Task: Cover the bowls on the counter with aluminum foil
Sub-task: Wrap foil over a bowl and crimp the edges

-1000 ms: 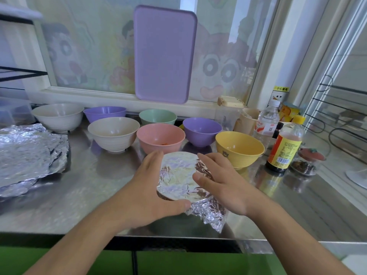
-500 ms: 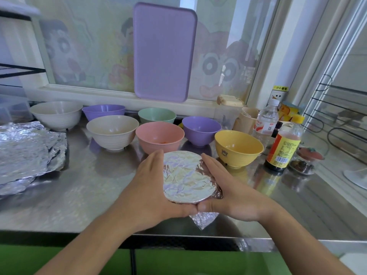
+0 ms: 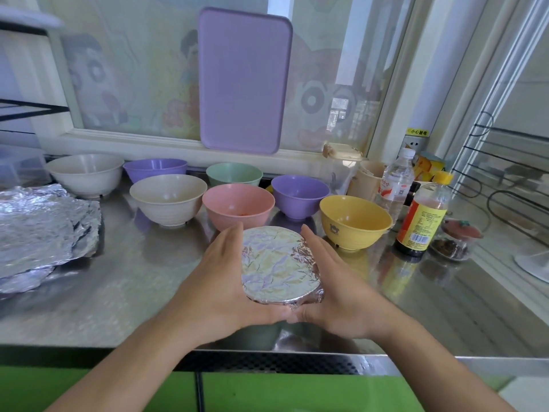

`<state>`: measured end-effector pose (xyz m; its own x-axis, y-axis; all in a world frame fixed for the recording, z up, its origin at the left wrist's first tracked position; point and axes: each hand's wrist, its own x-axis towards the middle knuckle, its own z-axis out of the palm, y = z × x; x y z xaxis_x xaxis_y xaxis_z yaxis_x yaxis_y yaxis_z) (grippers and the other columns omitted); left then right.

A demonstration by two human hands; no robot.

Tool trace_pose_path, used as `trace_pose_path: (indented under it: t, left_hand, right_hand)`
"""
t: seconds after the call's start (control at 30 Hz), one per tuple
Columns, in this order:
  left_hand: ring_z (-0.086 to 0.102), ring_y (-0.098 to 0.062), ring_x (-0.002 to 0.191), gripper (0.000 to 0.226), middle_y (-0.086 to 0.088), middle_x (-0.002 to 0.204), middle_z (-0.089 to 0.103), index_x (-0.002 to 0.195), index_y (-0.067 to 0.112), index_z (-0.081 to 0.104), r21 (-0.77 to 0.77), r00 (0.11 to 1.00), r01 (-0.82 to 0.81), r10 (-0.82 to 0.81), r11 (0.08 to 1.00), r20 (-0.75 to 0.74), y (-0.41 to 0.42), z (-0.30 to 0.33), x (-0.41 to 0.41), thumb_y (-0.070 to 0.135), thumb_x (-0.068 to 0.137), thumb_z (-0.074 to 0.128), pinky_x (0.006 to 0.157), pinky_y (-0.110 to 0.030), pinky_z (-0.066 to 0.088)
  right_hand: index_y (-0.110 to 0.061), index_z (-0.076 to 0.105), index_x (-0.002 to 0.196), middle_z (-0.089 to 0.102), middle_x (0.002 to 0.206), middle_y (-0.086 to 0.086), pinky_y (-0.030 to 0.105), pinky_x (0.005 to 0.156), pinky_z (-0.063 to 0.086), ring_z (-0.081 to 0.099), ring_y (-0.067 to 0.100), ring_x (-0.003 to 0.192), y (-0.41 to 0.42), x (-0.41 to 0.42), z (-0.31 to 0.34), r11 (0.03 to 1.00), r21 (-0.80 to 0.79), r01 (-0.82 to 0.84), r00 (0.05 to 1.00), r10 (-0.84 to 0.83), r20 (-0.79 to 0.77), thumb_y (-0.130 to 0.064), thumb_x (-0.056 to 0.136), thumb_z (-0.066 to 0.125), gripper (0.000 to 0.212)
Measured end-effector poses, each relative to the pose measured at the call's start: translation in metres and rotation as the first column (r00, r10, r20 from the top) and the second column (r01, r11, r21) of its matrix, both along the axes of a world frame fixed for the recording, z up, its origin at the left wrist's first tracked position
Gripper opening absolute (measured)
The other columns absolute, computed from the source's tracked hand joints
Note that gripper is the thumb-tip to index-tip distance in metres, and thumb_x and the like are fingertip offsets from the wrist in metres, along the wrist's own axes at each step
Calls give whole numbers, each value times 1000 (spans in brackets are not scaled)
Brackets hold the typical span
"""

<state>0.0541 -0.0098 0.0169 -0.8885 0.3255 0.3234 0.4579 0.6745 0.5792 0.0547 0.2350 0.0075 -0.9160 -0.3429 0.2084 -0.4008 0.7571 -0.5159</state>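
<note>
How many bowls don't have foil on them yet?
7. Back row: cream, purple, green. Front row: cream, pink, purple, yellow. None seems hidden.

Held round bowl (image 3: 280, 264): we see crinkled silver foil.
Beyond our grip: round plastic bowls in pink (image 3: 237, 205), yellow (image 3: 355, 221), purple (image 3: 300, 197), cream (image 3: 167, 199), mint (image 3: 234, 173).
Far left of it: silver crumpled foil sheet (image 3: 41, 230).
Flat rectangular tray (image 3: 243, 81): lilac.
</note>
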Motion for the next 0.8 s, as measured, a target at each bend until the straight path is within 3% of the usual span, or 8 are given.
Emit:
trace_pose_path:
  t: [0.1, 0.23, 0.3, 0.4, 0.5, 0.6, 0.67, 0.8]
  left_hand:
    - [29, 6, 134, 135, 31, 136, 17, 151, 33, 15, -10, 1000, -8, 8, 1000, -11, -1, -2, -1, 83, 46, 85, 101, -19, 35]
    - [26, 11, 129, 131, 36, 127, 10, 149, 37, 13, -23, 1000, -1, 1, 1000, -8, -1, -2, -3, 79, 50, 87, 98, -15, 31]
    - [21, 13, 131, 138, 39, 126, 6, 155, 35, 7, -31, 999, 12, -11, 999, 32, -4, -1, -6, 75, 52, 90, 102, -13, 27]
    - [15, 13, 141, 154, 38, 147, 3, 165, 29, -1, -5, 990, 55, -54, 998, 131, -15, -1, -14, 69, 51, 94, 113, -14, 23]
    - [16, 8, 145, 152, 32, 157, 1, 165, 32, 0, 11, 978, 66, -67, 998, 196, -23, 1, -17, 62, 53, 98, 116, -16, 21]
    - [25, 9, 138, 135, 26, 153, 13, 158, 36, 8, 42, 975, 43, -51, 998, 216, -23, 3, -13, 50, 59, 99, 111, -14, 25]
    - [37, 5, 135, 112, 18, 149, 28, 141, 42, 23, 63, 975, 32, -45, 998, 217, -20, 1, -9, 52, 57, 96, 113, -20, 33]
    - [41, -5, 134, 107, 13, 141, 35, 142, 34, 31, 26, 982, -25, 19, 999, 190, -13, -7, -3, 65, 51, 79, 115, -32, 41]
  right_hand:
    - [-24, -9, 169, 6, 173, -19, -4, 110, 8, 8, -10, 155, -2, 2, -2, 999, 28, 22, 998, -20, -52, -54, 68, 95, 147]
    - [-26, -8, 169, 11, 165, -27, -6, 108, 9, 7, -27, 142, -3, 5, -2, 999, 29, 22, 997, -20, -71, -56, 69, 93, 144]
    - [-28, -8, 169, 5, 167, -30, 3, 115, 15, 11, -18, 149, 0, 5, 3, 1000, 23, 9, 1000, -9, -5, -59, 68, 92, 145]
    - [-34, 2, 169, 10, 165, -34, 22, 125, 21, 16, -17, 149, 9, 5, 18, 998, -69, -10, 990, 20, 138, -71, 71, 80, 130]
    - [-37, 10, 168, 10, 165, -33, 3, 114, 17, 9, -37, 134, 15, -3, 25, 979, -206, 12, 981, 28, 191, -72, 82, 72, 112]
    - [-34, 11, 169, 18, 168, -28, 13, 122, 22, 21, -26, 142, 10, -8, 22, 967, -256, 12, 962, 59, 268, -61, 81, 80, 115]
    - [-30, 12, 169, 26, 166, -24, 6, 115, 30, 29, -29, 135, 5, -6, 19, 965, -261, 8, 957, 69, 283, -48, 86, 84, 111]
    - [-29, 15, 168, 23, 160, -35, 4, 115, 22, 21, -29, 139, 2, 1, 14, 985, -172, 7, 982, 25, 187, -61, 83, 76, 109]
